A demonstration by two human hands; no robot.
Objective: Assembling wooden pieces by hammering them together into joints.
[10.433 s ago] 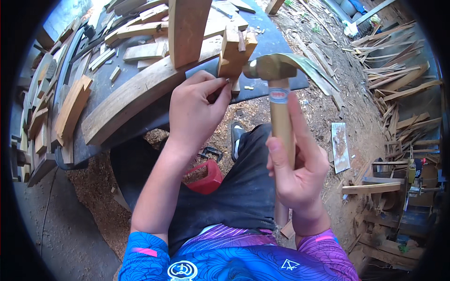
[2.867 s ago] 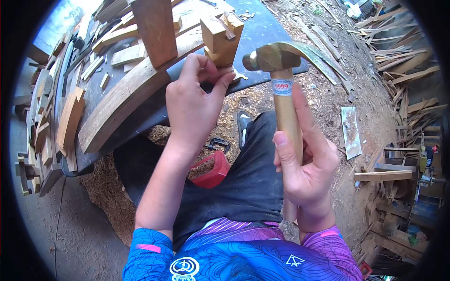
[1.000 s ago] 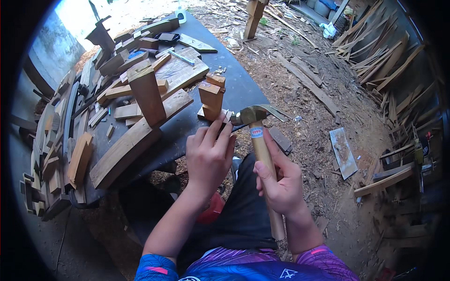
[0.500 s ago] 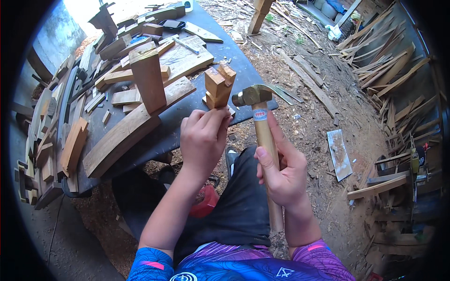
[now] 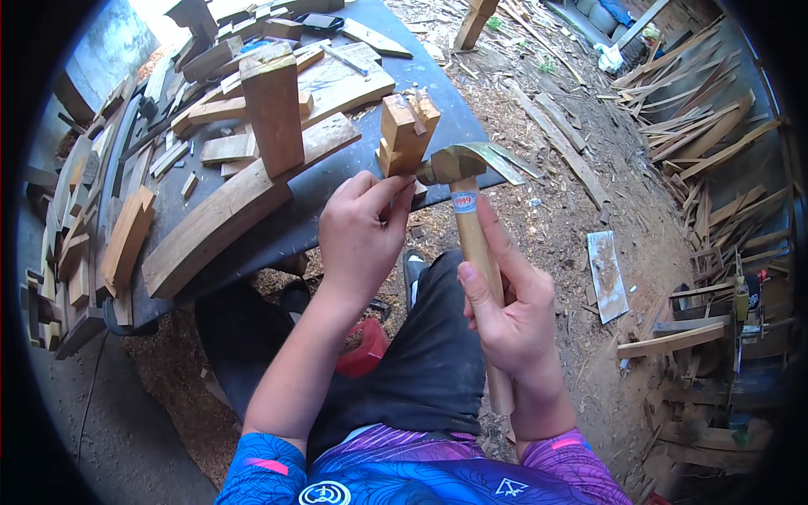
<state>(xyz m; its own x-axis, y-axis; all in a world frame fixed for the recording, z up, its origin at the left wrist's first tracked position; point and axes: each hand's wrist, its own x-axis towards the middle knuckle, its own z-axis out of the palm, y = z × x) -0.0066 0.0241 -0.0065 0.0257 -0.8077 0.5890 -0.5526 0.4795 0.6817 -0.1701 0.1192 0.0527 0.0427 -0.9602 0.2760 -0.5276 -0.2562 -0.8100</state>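
A notched wooden block (image 5: 407, 135) stands up at the table's right edge. My left hand (image 5: 364, 227) is closed in a pinch right against its lower end; what lies between thumb and finger is too small or hidden to make out. In my right hand (image 5: 518, 316) is a claw hammer (image 5: 470, 223), gripped by its pale wooden handle with the forefinger stretched along it. The hammer's face is close beside the block's lower right side, next to my left fingertips; whether it touches cannot be seen. Its claw points right.
Curved timber (image 5: 240, 210) and an upright wooden piece (image 5: 273, 114) lie left of my hands on the dark table (image 5: 454, 126). Several offcuts cover its far left. Wood strips (image 5: 699, 126) lean at the right wall. A red container (image 5: 364, 347) sits between my legs.
The hammer head has moved left and turned slightly, closing in on the block beside my left fingers. My left hand stays by the block's lower end. The view has shifted slightly.
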